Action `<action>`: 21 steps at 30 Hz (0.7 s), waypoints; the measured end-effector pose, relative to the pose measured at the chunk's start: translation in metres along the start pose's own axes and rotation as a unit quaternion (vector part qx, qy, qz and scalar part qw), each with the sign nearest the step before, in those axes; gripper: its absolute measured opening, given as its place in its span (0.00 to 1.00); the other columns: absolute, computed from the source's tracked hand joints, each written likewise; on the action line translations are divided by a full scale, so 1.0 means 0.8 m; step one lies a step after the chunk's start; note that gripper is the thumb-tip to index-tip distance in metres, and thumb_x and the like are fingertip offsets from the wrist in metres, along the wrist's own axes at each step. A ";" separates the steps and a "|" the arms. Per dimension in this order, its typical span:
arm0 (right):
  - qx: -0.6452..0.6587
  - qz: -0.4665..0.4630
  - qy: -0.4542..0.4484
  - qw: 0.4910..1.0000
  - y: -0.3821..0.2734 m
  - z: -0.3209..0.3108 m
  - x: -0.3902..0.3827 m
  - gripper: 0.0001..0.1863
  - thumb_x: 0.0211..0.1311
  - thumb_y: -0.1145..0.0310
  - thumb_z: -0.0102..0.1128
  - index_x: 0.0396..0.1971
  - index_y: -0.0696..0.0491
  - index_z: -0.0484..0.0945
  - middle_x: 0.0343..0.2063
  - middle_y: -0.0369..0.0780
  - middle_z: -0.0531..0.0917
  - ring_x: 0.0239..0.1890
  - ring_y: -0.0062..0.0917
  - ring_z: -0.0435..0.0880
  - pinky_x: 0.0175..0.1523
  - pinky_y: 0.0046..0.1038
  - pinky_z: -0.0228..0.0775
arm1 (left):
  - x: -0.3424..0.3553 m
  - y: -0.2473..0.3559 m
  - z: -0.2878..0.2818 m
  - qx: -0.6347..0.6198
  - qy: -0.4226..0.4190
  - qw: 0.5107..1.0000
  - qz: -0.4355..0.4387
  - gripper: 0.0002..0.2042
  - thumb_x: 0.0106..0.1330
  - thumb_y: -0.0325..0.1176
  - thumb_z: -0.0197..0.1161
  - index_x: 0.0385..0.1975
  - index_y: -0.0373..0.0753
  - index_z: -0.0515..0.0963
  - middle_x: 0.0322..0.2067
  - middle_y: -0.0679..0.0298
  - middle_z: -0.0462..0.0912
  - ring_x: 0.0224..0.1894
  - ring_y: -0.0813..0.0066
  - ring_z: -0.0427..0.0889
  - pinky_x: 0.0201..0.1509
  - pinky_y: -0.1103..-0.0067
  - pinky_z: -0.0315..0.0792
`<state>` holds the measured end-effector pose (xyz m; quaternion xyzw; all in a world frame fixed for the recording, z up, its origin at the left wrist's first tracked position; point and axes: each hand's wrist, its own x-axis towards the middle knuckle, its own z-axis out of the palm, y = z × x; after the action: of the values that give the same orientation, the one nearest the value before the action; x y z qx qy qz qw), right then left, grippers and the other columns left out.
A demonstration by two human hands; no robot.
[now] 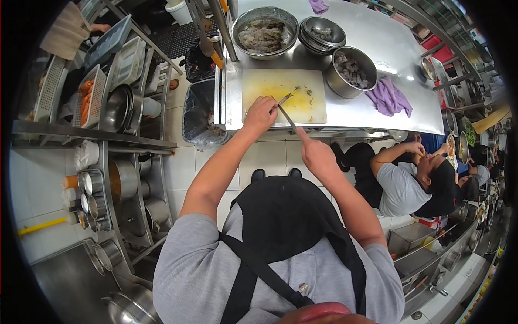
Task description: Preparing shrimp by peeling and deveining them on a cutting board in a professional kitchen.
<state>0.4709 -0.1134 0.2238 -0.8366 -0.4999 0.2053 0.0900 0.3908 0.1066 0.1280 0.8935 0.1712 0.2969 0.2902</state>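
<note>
My right hand grips a knife, index finger stretched along its back, blade pointing up and left over the cutting board. At the board's near edge my left hand is closed in a pinch on a shrimp, whose tail end sticks out beside the knife tip; the rest is hidden by the fingers. Yellow stains and dark scraps mark the pale cutting board. Behind it, a large metal bowl holds raw grey shrimp. To the right, a deep metal pot contains more shrimp.
Stacked metal bowls stand between the large bowl and the pot. A purple cloth lies right of the pot on the steel table. Left of the table is a lined bin. A co-worker is close on my right.
</note>
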 end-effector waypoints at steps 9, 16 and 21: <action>0.075 -0.043 0.052 0.995 0.001 0.023 0.057 0.29 0.66 0.70 0.49 0.67 0.50 0.61 0.25 0.55 0.82 0.31 0.52 0.83 0.38 0.51 0.75 | 0.001 0.001 -0.007 -0.024 -0.007 1.000 0.005 0.05 0.56 0.25 0.62 0.32 0.37 0.78 0.34 0.58 0.80 0.42 0.57 0.78 0.46 0.68 0.73; 0.072 -0.026 0.001 0.997 0.001 -0.004 0.013 0.28 0.65 0.71 0.48 0.67 0.51 0.61 0.25 0.55 0.82 0.31 0.54 0.82 0.39 0.53 0.73 | -0.005 -0.003 -0.010 -0.053 -0.001 0.999 -0.008 0.05 0.54 0.24 0.61 0.31 0.37 0.76 0.33 0.58 0.78 0.42 0.56 0.78 0.46 0.68 0.73; 0.092 -0.033 0.003 0.995 -0.001 0.007 0.031 0.29 0.65 0.71 0.49 0.67 0.52 0.61 0.26 0.56 0.82 0.32 0.54 0.82 0.40 0.53 0.73 | -0.006 0.000 -0.011 -0.028 -0.014 0.999 -0.019 0.06 0.53 0.23 0.61 0.30 0.36 0.75 0.33 0.58 0.78 0.41 0.55 0.77 0.45 0.68 0.73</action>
<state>0.4780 -0.0914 0.2131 -0.8084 -0.5060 0.2444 0.1750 0.3822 0.1078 0.1318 0.8858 0.1762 0.2832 0.3228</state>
